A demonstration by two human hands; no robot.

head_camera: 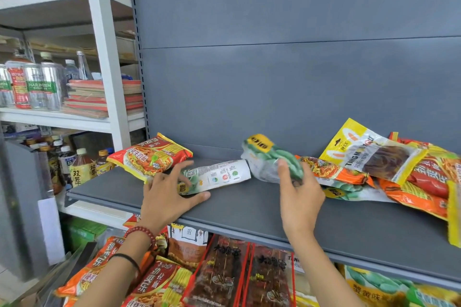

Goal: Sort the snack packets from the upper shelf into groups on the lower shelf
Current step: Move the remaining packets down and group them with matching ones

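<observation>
— Logging left hand (169,194) on upper shelf (249,209)?
— Fingers spread, resting on white packet (219,174) lying there. Right hand (299,194) pinches green packet (269,159), blurred, probably just above the shelf.

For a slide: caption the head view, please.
Left hand on a white-backed packet, right hand gripping a green snack packet, upper shelf.

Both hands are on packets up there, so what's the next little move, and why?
Probably lift the green packet off the upper shelf and bring it down to the green bags below: the right hand pinches it. The left hand rests on a face-down packet with the same yellow logo.
</observation>
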